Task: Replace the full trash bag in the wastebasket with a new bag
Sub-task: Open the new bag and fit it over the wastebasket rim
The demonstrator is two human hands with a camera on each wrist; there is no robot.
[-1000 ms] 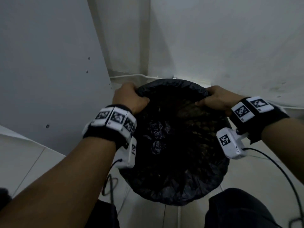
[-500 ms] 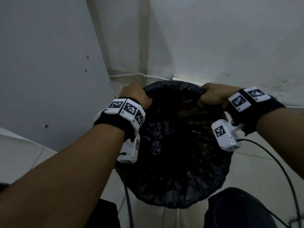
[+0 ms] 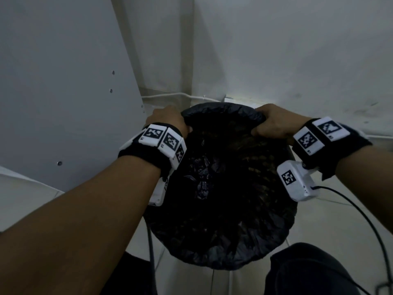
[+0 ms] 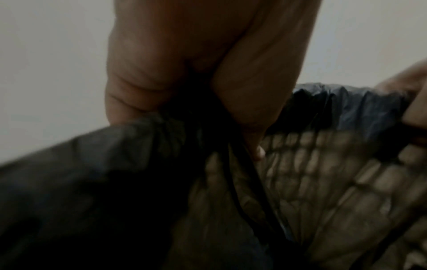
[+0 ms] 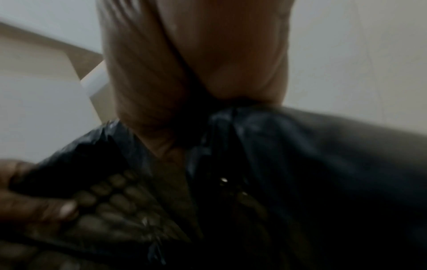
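Note:
A black trash bag (image 3: pixel 221 226) lines a round wastebasket whose mesh wall (image 4: pixel 335 173) shows through the thin plastic. My left hand (image 3: pixel 168 120) grips the bag's folded edge at the far left of the rim, and my right hand (image 3: pixel 274 124) grips it at the far right. In the left wrist view my left hand (image 4: pixel 208 91) has thumb and fingers curled over bunched plastic (image 4: pixel 92 164). In the right wrist view my right hand (image 5: pixel 196 82) clutches the bag's edge (image 5: pixel 300 146) the same way. Crumpled black plastic (image 3: pixel 202 177) lies inside the bag.
The basket stands in a corner, with a grey panel (image 3: pixel 63 92) on the left and a white wall (image 3: pixel 297 60) behind. A thin white cable (image 3: pixel 170 95) runs along the wall's base. Black cables (image 3: pixel 361 216) trail from my wrists. My dark-clothed knees (image 3: pixel 308 271) are below the basket.
Both hands have slid along the rim toward the far side and drawn closer together, bunching the bag's edge. The view has shifted slightly closer.

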